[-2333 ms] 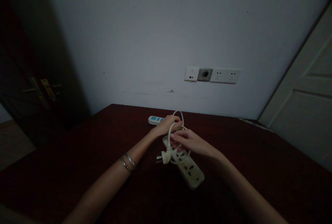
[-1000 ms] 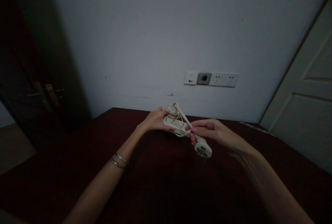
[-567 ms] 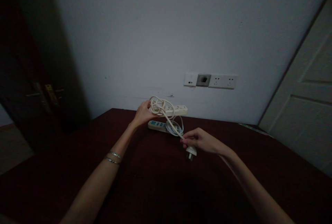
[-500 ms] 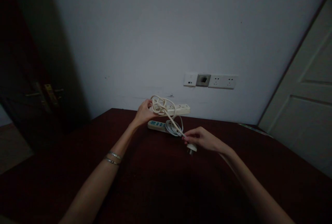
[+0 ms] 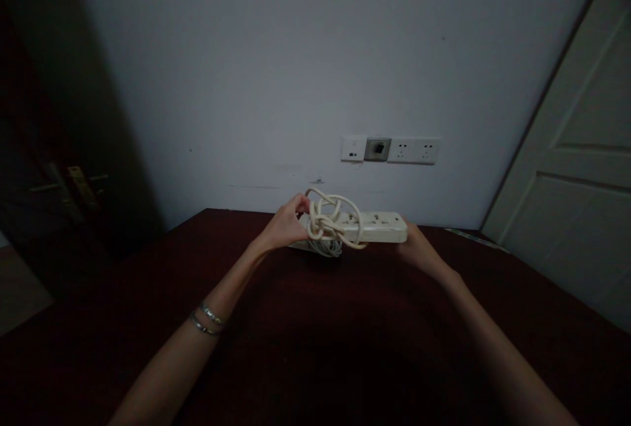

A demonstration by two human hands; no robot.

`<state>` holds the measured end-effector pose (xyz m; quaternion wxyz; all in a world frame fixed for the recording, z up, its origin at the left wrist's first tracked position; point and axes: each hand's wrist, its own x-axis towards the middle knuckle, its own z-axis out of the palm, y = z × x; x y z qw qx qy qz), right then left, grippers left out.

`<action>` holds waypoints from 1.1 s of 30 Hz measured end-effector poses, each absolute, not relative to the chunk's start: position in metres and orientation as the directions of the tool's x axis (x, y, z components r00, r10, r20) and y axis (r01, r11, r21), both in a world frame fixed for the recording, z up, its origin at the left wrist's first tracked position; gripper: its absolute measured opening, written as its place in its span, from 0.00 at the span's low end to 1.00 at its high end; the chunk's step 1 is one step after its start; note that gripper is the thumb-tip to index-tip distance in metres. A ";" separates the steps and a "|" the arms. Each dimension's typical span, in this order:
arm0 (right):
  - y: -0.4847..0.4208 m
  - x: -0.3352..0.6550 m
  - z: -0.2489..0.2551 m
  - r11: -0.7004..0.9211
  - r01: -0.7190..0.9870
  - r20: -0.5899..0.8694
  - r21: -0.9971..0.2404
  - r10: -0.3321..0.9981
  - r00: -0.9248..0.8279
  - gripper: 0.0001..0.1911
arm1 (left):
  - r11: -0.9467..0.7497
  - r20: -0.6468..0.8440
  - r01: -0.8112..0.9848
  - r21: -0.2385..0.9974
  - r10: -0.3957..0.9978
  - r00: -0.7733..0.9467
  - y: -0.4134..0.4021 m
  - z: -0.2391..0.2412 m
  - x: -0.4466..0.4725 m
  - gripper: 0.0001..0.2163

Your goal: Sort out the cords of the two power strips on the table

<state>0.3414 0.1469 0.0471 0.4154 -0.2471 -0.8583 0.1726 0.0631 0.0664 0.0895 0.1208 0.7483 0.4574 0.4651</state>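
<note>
A cream power strip (image 5: 379, 223) is held up above the dark red table, its long side toward me. Knotted loops of its cream cord (image 5: 323, 223) bunch around its left part. My left hand (image 5: 290, 219) is closed around that left end, thumb and fingers at the cord loops. My right hand (image 5: 417, 245) is behind and below the strip's right end. Its fingers are hidden there, and the plug is out of sight. A second power strip with a coiled grey-white cord (image 5: 328, 248) lies on the table behind, mostly covered by the held one.
The dark red table (image 5: 296, 321) reaches back to a pale wall with a row of wall sockets (image 5: 413, 150). A white door (image 5: 582, 176) stands at the right, a dark door with a brass handle (image 5: 81, 183) at the left. A flat strip-like thing (image 5: 476, 238) lies at the back right edge.
The cream power strip has come nearer and to the right. My right hand has moved from the cord near the plug to behind the strip's right end. The plug has gone from view.
</note>
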 end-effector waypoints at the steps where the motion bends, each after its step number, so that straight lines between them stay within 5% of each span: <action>1: 0.146 0.343 0.048 0.804 0.294 0.613 -0.517 0.588 -0.528 0.16 | -0.548 0.558 0.540 0.639 0.813 0.165 0.067 0.089 0.063 0.17; 5: 0.145 0.343 0.046 0.735 0.297 0.558 -0.610 0.664 -0.498 0.15 | -0.515 0.477 0.415 0.750 0.856 0.200 0.074 0.080 0.065 0.20; 11: 0.143 0.339 0.050 0.697 0.360 0.535 -0.620 0.711 -0.456 0.14 | -0.370 0.375 0.247 0.896 0.927 0.028 0.100 0.062 0.066 0.19; 14: 0.137 0.337 0.056 0.686 0.388 0.532 -0.616 0.725 -0.438 0.16 | -0.281 0.298 0.295 0.913 0.955 -0.012 0.106 0.054 0.064 0.16; 20: 0.121 0.322 0.062 0.582 0.343 0.276 -0.737 0.723 -0.633 0.18 | -0.117 0.207 0.383 0.916 0.957 -0.202 0.105 0.046 0.070 0.20; 27: 0.118 0.310 0.057 0.503 0.300 0.149 -0.810 0.673 -0.725 0.20 | -0.239 0.380 0.457 0.857 0.892 -0.245 0.104 0.047 0.078 0.22; 33: 0.126 0.313 0.050 0.421 0.277 0.089 -0.864 0.670 -0.737 0.20 | -0.329 0.696 0.773 0.542 0.692 -0.193 0.093 0.048 0.080 0.24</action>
